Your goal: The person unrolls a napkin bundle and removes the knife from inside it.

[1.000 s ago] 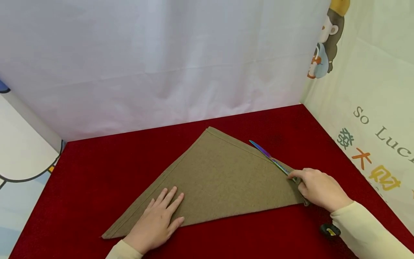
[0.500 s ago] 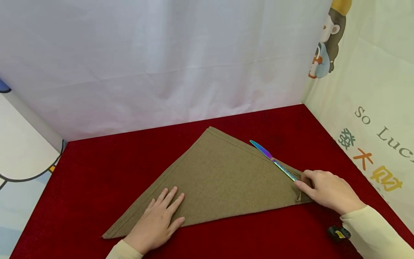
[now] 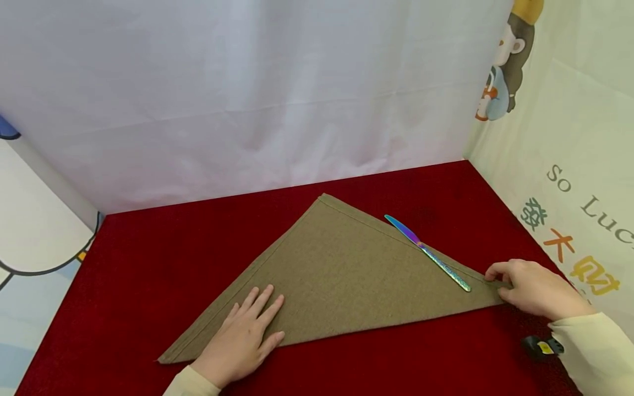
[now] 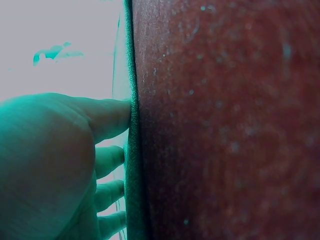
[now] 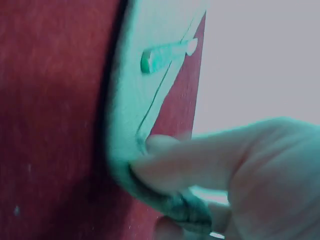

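Observation:
A brown cloth napkin (image 3: pixel 356 280), folded into a triangle, lies flat across the table. My left hand (image 3: pixel 239 336) rests on its left part, fingers spread and straight; the left wrist view shows the thumb (image 4: pixel 112 117) at the cloth's near edge. At the far right, my right hand (image 3: pixel 537 287) pinches the napkin's right corner between thumb and fingers. In the right wrist view that corner (image 5: pixel 195 212) curls up in the grip. A rainbow-coloured table knife (image 3: pixel 443 265) lies on the napkin, its blade tip past the upper right edge; neither hand touches it.
The table (image 3: pixel 198 236) has a red cover. A white curtain (image 3: pixel 238 110) hangs behind it, and a printed cloth wall (image 3: pixel 584 137) stands on the right. A small black device (image 3: pixel 542 346) sits at the right wrist.
My right hand has left the knife's handle end and moved right, unfolding the napkin's bunched right corner outward. The knife stays put. My left hand has not moved.

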